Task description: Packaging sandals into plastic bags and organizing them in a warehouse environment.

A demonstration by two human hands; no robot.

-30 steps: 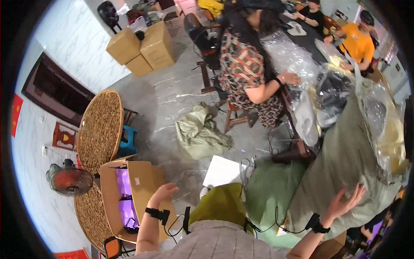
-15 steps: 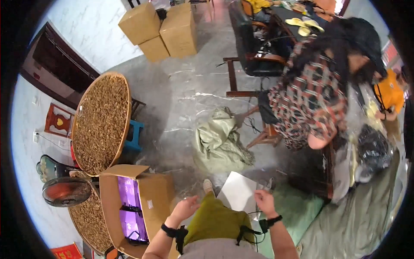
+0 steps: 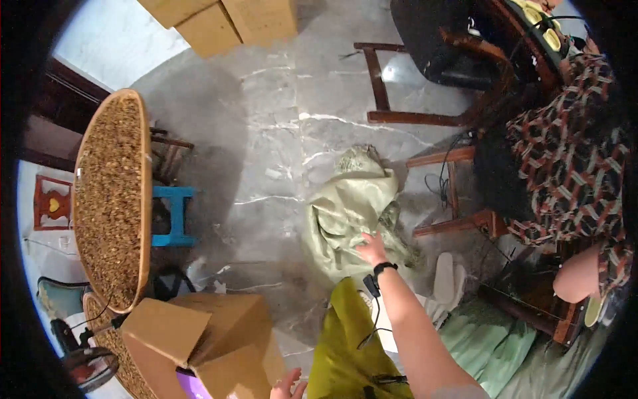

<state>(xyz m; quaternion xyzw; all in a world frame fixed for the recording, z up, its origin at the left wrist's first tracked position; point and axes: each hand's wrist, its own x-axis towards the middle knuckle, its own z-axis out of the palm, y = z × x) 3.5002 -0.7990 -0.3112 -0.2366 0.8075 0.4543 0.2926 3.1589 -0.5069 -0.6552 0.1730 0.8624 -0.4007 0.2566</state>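
At mid-frame your right hand (image 3: 373,248), partly curled, is over the green sack (image 3: 349,203), gripping or not I cannot tell, your left hand (image 3: 288,386) has loosely spread fingers at lower edge, and a far-left wooden panel (image 3: 44,197) bears a yellow heart (image 3: 54,205).

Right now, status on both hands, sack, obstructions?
Right hand at crumpled green sack, contact unclear. Left hand low, near cardboard box. Wooden stool right of sack, clear of both hands.

Wide tray (image 3: 144,193) of brown pieces (image 3: 109,199), blue stool (image 3: 177,216) beside it, cardboard cartons (image 3: 259,21), black chair (image 3: 428,43)
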